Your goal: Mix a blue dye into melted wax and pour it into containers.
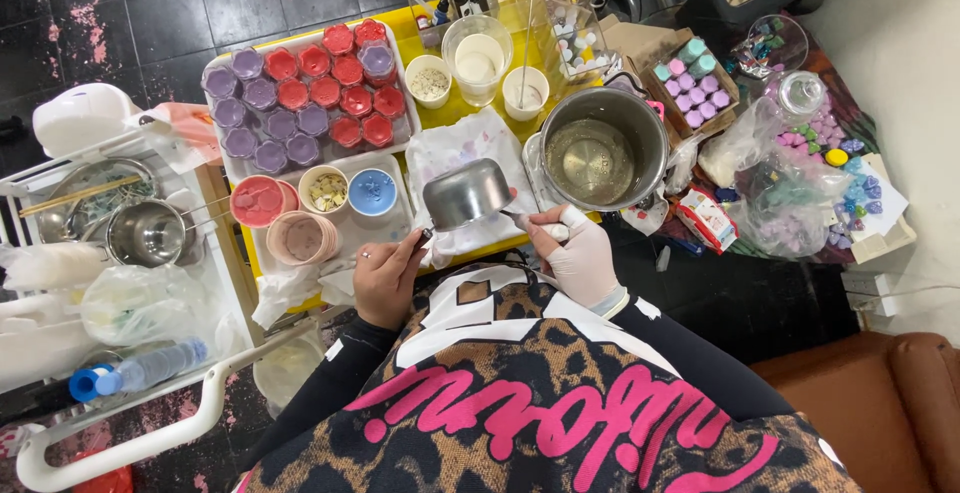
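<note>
We see our left hand (388,275) closed on the handle of one small steel saucepan (467,193), our gloved right hand (578,253) gripping a thin stirrer at its rim — best kept level, stirred gently. Right of the saucepan: one large steel pot (603,148); left of it — three small bowls (327,191) on the yellow counter (455,111)

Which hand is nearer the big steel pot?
Right. The gloved right hand sits just below the big steel pot, by its near rim. The bare left hand grips the small saucepan handle, farther left.
</note>
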